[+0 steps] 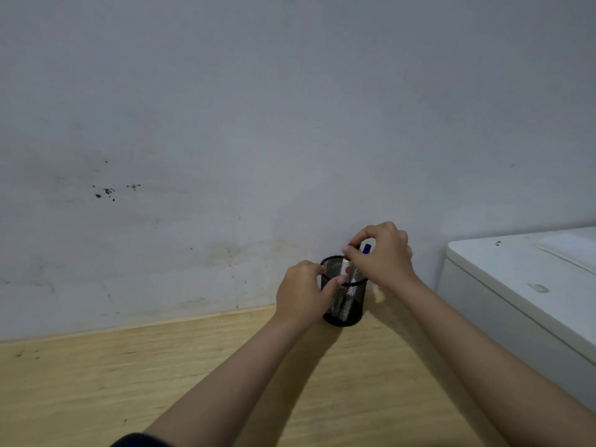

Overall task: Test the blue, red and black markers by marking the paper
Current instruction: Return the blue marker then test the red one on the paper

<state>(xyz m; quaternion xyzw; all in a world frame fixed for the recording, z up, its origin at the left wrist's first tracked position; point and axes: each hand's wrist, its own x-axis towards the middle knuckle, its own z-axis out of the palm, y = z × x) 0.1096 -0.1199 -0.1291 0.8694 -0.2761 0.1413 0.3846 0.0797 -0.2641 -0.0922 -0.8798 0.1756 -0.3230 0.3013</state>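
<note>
A black mesh pen cup (350, 306) stands on the wooden table against the wall. My left hand (304, 293) grips its left side near the rim. My right hand (382, 254) hovers over the cup with its fingertips pinched on the top of a red-capped marker (345, 267) with a white barrel. A blue-capped marker (366, 249) stands beside it in the cup, partly behind my right fingers. More marker barrels show dimly through the mesh; I cannot tell their colours. No paper is in view.
The wooden table (135, 382) runs along a stained grey wall (225, 140). A white appliance or cabinet (522, 285) stands at the right, close to my right forearm.
</note>
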